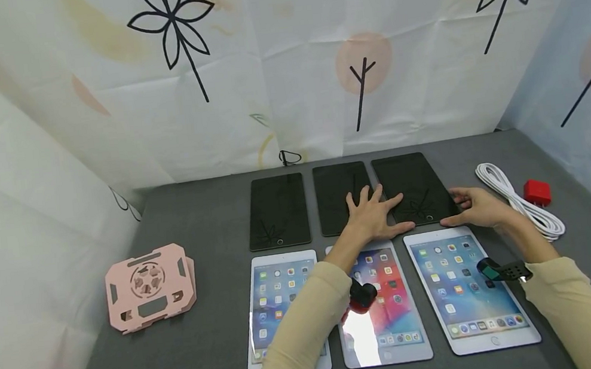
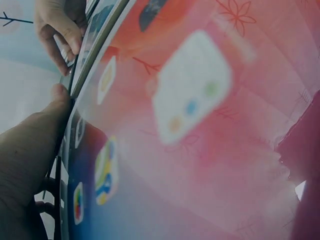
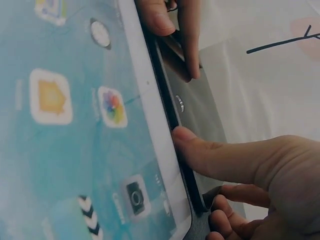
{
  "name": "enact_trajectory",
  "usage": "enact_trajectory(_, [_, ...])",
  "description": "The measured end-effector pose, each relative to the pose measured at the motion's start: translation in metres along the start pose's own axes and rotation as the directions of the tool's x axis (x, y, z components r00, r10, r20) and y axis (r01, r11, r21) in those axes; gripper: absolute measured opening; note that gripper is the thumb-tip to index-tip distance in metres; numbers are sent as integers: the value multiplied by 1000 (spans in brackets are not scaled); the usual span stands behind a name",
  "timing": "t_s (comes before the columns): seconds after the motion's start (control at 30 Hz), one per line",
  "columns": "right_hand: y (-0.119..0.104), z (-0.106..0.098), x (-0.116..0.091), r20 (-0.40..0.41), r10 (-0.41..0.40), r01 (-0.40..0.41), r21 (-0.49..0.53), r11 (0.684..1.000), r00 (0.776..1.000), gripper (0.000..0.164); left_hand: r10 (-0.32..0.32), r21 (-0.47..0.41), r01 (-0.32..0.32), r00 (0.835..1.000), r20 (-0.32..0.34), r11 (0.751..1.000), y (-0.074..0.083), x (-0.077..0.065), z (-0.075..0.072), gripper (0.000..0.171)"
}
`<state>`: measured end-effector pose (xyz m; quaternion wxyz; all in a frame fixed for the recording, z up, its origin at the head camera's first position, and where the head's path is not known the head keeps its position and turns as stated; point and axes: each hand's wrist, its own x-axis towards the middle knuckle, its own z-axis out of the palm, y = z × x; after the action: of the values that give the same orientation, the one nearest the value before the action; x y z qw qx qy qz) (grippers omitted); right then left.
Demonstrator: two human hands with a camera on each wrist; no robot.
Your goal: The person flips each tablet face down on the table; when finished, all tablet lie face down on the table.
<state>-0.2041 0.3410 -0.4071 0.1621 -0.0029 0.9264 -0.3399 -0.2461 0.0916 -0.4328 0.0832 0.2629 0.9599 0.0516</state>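
Note:
Three dark tablets lie in a back row: a left one (image 1: 277, 211), a middle one (image 1: 336, 189) and a right one (image 1: 408, 178). My left hand (image 1: 372, 218) spreads its fingers over the middle and right dark tablets, its thumb along the right one's front edge. At that tablet's front right corner, my right hand (image 1: 473, 206) grips with the thumb at the front edge and curled fingers at the side, seen also in the right wrist view. In front lie three white tablets with lit screens: left (image 1: 282, 288), middle (image 1: 388, 295) and right (image 1: 468, 286), the first two partly behind my left sleeve.
Left on the grey table (image 1: 210, 350) sit stacked pink perforated plates (image 1: 149, 289). A coiled white cable (image 1: 519, 200) and a red plug block (image 1: 537, 192) lie at the right, close by my right forearm. Patterned cloth (image 1: 291, 89) hangs behind and at both sides.

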Motion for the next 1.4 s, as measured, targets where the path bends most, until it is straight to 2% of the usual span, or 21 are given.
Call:
enact_trajectory(0.2, [1, 1, 2, 11, 38, -39, 112, 993, 999, 96, 3, -5, -3, 999, -34, 1000, 0, 0, 3, 79])
enact_trajectory(0.4, [0, 4, 2, 36, 69, -75, 216, 973, 997, 98, 7, -14, -7, 999, -33, 1000, 0, 0, 4, 79])
enact_trajectory(0.6, [-1, 5, -1, 32, 63, -70, 293, 953, 997, 101, 14, -30, -15, 999, -33, 999, 0, 0, 4, 80])
enact_trajectory(0.73, [-4, 7, -5, -3, 61, -56, 344, 937, 998, 103, 19, -34, -20, 999, -36, 999, 0, 0, 3, 81])
enact_trajectory(0.93, [-11, 7, -12, -102, -25, 61, 367, 928, 994, 100, 47, -34, -49, 998, -46, 998, 3, 1, 2, 82])
enact_trajectory(1.0, [-13, 7, -14, -144, -68, 115, 347, 931, 987, 99, 61, -29, -63, 997, -55, 998, 5, 1, 2, 83])
enact_trajectory(1.1, [-15, 5, -18, -207, -137, 203, 346, 916, 969, 93, 82, -31, -84, 994, -67, 996, 8, 2, 2, 84])
enact_trajectory(1.3, [-14, 2, -25, -275, -224, 334, 467, 819, 935, 81, 106, -77, -111, 992, -63, 991, 20, 5, 3, 85])
enact_trajectory(1.4, [-14, 1, -29, -297, -247, 369, 490, 790, 922, 79, 116, -89, -121, 992, -56, 989, 25, 6, 2, 85])
